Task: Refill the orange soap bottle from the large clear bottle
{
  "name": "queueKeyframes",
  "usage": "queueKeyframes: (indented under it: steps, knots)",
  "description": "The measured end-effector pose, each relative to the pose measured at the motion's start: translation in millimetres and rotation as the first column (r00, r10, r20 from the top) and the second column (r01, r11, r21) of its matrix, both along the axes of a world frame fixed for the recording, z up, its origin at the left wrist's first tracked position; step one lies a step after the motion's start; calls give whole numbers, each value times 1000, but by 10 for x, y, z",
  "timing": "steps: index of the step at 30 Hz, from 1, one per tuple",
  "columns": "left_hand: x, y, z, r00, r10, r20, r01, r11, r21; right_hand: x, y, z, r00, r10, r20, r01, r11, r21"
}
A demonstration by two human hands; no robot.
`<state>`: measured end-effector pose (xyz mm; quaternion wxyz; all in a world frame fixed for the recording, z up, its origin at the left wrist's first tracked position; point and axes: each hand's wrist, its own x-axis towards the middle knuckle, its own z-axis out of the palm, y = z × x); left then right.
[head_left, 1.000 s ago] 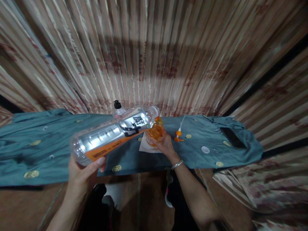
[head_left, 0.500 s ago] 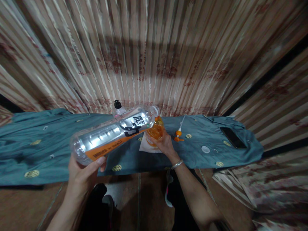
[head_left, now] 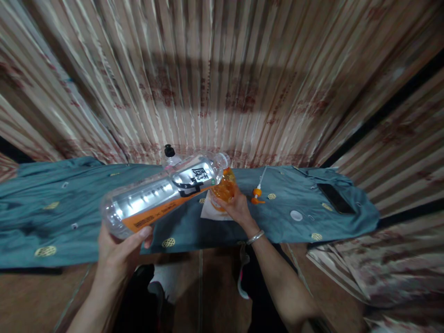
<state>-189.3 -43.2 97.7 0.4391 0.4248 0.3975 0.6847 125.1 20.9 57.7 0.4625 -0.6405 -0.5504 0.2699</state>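
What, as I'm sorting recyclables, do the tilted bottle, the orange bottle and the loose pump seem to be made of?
Tilted bottle: probably glossy clear plastic, being see-through where unlabelled, with bright highlights.
Orange bottle: shiny and translucent, with glints; likely plastic, though glass can't be ruled out.
Loose pump: likely smooth hard plastic, given its even orange colour and slim pale stem.
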Motion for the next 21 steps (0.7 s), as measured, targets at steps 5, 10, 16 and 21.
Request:
queueKeyframes:
  steps: [5,10,16,21]
  knots:
    - [15,-22,17,1000,-2,7,2,1000,-12,15,13,-23,1000,12,-16,-12,1000,17]
    - [10,-17,2,1000,-18,7,18,1000,-3,34,35,-71,999,30,-26,-29,999,32]
    - [-13,-10,-15,1000,4,-3,-4,1000,-3,52,47,-115,1000,26,-10,-25,999,42]
    - [12,-24,9,1000,12,1,-12,1000,0,43,43,-107,1000,14,6,-14,999,36]
